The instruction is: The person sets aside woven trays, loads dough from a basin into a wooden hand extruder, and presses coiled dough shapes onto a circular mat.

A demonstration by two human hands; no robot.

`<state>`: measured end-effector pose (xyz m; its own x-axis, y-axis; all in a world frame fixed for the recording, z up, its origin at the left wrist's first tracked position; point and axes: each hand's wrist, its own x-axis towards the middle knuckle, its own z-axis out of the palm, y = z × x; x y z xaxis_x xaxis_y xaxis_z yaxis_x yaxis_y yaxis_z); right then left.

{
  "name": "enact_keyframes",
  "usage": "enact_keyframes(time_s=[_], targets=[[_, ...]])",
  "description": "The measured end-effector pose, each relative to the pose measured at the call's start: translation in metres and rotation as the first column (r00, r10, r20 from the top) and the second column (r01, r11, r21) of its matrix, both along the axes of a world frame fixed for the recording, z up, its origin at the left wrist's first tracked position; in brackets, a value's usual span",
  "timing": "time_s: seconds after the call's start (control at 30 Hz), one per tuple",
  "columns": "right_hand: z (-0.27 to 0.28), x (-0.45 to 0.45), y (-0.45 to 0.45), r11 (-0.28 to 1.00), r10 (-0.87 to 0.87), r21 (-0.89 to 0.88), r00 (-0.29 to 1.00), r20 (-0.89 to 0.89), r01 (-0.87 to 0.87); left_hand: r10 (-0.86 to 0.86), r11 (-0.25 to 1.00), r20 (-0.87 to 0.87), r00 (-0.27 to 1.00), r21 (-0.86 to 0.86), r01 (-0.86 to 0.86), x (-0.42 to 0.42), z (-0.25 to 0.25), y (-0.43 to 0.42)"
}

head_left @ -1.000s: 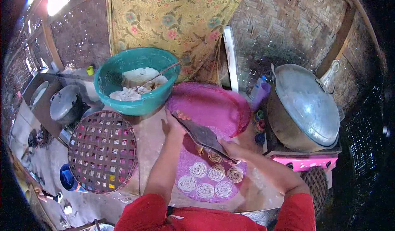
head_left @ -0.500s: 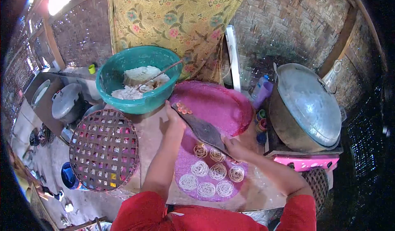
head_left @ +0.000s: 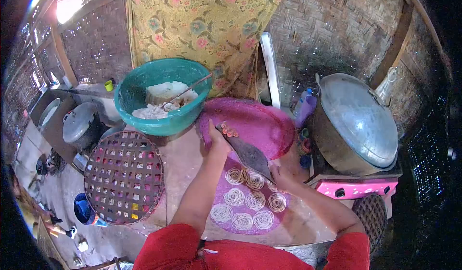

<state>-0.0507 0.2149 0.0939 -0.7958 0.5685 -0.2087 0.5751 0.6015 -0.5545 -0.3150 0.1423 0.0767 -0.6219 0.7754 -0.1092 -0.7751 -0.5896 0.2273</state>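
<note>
My left hand [head_left: 218,139] is closed around the upper left end of a dark wooden noodle press [head_left: 248,155], shaped like a long paddle. The lower right end is gripped in my right hand [head_left: 283,177]. Near my left fingers, a cluster of small orange-red round pieces [head_left: 229,131] shows on the press. Held at a slant, the press is above a pink-purple mat [head_left: 269,226]. Several nests of thin pale strands [head_left: 255,200] lie on the mat in rows, and the upper ones are partly hidden by the press and my right hand.
Behind my left hand stands a green basin [head_left: 130,124] with white dough [head_left: 166,91] and a stick. A round woven rack [head_left: 124,176] lies left. On the right, a large lidded pot [head_left: 358,121] sits on a pink stove [head_left: 358,189]. A purple cup [head_left: 306,110] stands beside it.
Both hands and the noodle press have shifted right and slightly down, over the upper nests on the mat. My grip on both ends stays the same.
</note>
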Motion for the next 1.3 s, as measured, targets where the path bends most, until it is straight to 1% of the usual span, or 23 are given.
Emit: enact_keyframes(time_s=[0.07, 0.13, 0.17, 0.23, 0.27, 0.3, 0.33, 0.4, 0.43, 0.5, 0.63, 0.7, 0.73, 0.8, 0.83, 0.9, 0.93, 1.0, 1.03, 1.1, 1.13, 1.2, 1.3], targets=[[-0.021, 0.0, 0.012, 1.0, 0.001, -0.018, 0.999, -0.035, -0.001, -0.061, 0.993, -0.042, 0.997, 0.098, 0.065, 0.004, 0.011, 0.0], [-0.014, 0.003, 0.009, 0.997, -0.001, -0.082, 0.998, -0.065, -0.004, 0.009, 0.977, 0.057, 0.998, -0.211, 0.003, 0.032, 0.06, -0.016], [0.009, 0.007, -0.002, 0.983, -0.032, -0.186, 0.991, -0.129, 0.007, 0.007, 0.976, 0.053, 0.999, -0.217, 0.005, 0.027, 0.047, -0.019], [0.031, 0.008, -0.012, 0.956, -0.072, -0.293, 0.978, -0.198, 0.011, -0.201, 0.898, -0.27, 0.942, -0.434, 0.068, 0.008, -0.013, -0.024], [0.035, 0.008, -0.014, 0.939, -0.131, -0.338, 0.978, -0.164, 0.068, -0.291, 0.809, -0.532, 0.796, -0.58, -0.092, 0.007, -0.048, -0.017], [0.03, 0.008, -0.01, 0.927, -0.162, -0.362, 0.975, -0.149, 0.098, -0.414, 0.707, -0.711, 0.569, -0.644, -0.291, 0.01, -0.072, -0.013], [0.024, 0.009, -0.007, 0.914, -0.193, -0.385, 0.972, -0.134, 0.128, -0.419, 0.706, -0.713, 0.562, -0.645, -0.292, 0.02, -0.067, -0.018], [-0.005, 0.015, 0.007, 0.989, 0.099, -0.074, 0.951, -0.293, -0.126, -0.674, 0.629, -0.611, 0.415, -0.77, -0.112, 0.045, -0.053, -0.035], [-0.009, 0.016, 0.008, 0.98, 0.198, 0.04, 0.925, -0.324, -0.195, -0.679, 0.625, -0.607, 0.413, -0.773, -0.108, 0.046, -0.066, -0.036], [0.016, 0.009, -0.001, 0.917, -0.101, -0.396, 0.985, -0.137, 0.039, -0.66, 0.713, -0.587, 0.469, -0.686, 0.145, 0.041, -0.085, -0.035], [0.01, 0.005, 0.001, 0.86, -0.175, -0.5, 0.979, -0.104, 0.101, -0.718, 0.629, -0.517, 0.466, -0.768, 0.118, 0.051, -0.053, -0.029], [-0.013, -0.001, 0.009, 0.938, -0.126, -0.346, 0.955, -0.269, 0.027, -0.749, 0.565, -0.507, 0.427, -0.825, 0.012, 0.05, -0.056, -0.024], [-0.015, 0.0, 0.01, 0.938, -0.127, -0.346, 0.954, -0.272, 0.026, -0.749, 0.566, -0.509, 0.425, -0.825, 0.009, 0.049, -0.057, -0.024], [0.005, 0.0, -0.002, 0.986, -0.096, -0.16, 0.924, -0.369, 0.039, -0.76, 0.599, -0.579, 0.294, -0.8, -0.026, 0.049, -0.056, -0.025], [0.017, 0.0, -0.006, 0.986, -0.097, -0.161, 0.923, -0.373, 0.039, -0.761, 0.599, -0.58, 0.292, -0.8, -0.029, 0.038, -0.081, -0.021], [0.036, 0.0, -0.011, 0.963, -0.164, -0.245, 0.967, -0.193, 0.115, -0.691, 0.674, -0.687, 0.223, -0.724, -0.143, 0.007, -0.156, -0.007], [0.015, 0.0, 0.0, 0.962, -0.164, -0.247, 0.967, -0.194, 0.114, -0.692, 0.673, -0.687, 0.222, -0.725, -0.144, 0.007, -0.149, -0.013], [-0.044, -0.004, 0.028, 0.993, -0.04, -0.119, 0.918, -0.394, -0.008, -0.733, 0.643, -0.646, -0.215, -0.554, -0.528, 0.016, -0.121, -0.03], [-0.04, -0.003, 0.027, 0.993, -0.04, -0.12, 0.918, -0.395, -0.009, -0.734, 0.642, -0.645, -0.215, -0.554, -0.529, 0.02, -0.12, -0.036], [-0.011, 0.003, 0.013, 0.964, -0.131, -0.257, 0.954, -0.268, 0.061, -0.605, 0.719, -0.714, -0.353, -0.298, -0.628, 0.033, -0.109, -0.053], [0.003, 0.006, 0.006, 0.964, -0.132, -0.259, 0.954, -0.269, 0.06, -0.606, 0.718, -0.712, -0.354, -0.298, -0.629, 0.038, -0.097, -0.064], [0.026, 0.013, -0.004, 0.979, -0.138, -0.18, 0.961, -0.24, 0.096, -0.661, 0.737, -0.479, -0.577, -0.272, -0.618, 0.059, -0.04, -0.09], [0.032, 0.018, -0.008, 0.957, -0.209, -0.23, 0.969, -0.13, 0.175, -0.693, 0.69, -0.422, -0.585, -0.152, -0.708, 0.065, -0.046, -0.105]])
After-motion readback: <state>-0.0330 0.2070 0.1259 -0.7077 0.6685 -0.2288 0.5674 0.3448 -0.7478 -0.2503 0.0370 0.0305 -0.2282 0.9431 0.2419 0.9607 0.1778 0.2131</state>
